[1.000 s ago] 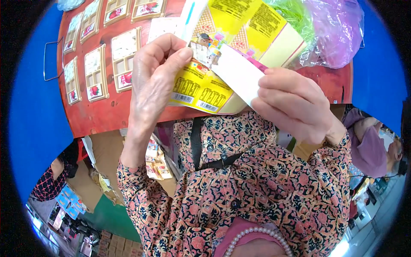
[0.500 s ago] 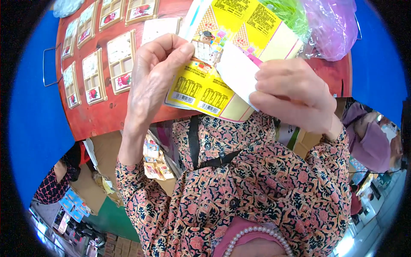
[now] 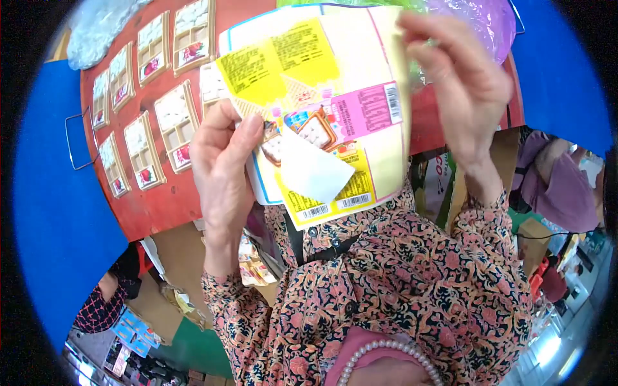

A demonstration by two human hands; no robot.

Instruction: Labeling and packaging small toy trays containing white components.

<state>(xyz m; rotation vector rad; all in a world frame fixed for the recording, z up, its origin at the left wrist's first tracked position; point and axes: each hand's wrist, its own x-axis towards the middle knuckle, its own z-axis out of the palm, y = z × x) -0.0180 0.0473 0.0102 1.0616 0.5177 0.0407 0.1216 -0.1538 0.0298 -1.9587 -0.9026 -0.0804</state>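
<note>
Head view: the left hand is pinching the left edge of a printed sheet, its grip closing thumb against bent fingers on the paper. The sheet is hanging in front of the person's chest, above the near edge of a red desk, and is showing yellow, pink and cream panels. A plain white flap is lying across its lower middle, covering part of the printing. Beside the sheet's upper right edge, the right hand is hovering with its grip loosely parted and nothing showing in it; the fingers are blurring, so whether they are touching the paper cannot be told.

To the left, beige compartment trays are standing in two rows on the desk, carrying white pieces and small strawberry-printed cards. A clear bluish plastic bag is lying at the desk's far left, while a purple plastic bag is resting at the far right. The person is wearing a floral shirt and a pearl necklace.
</note>
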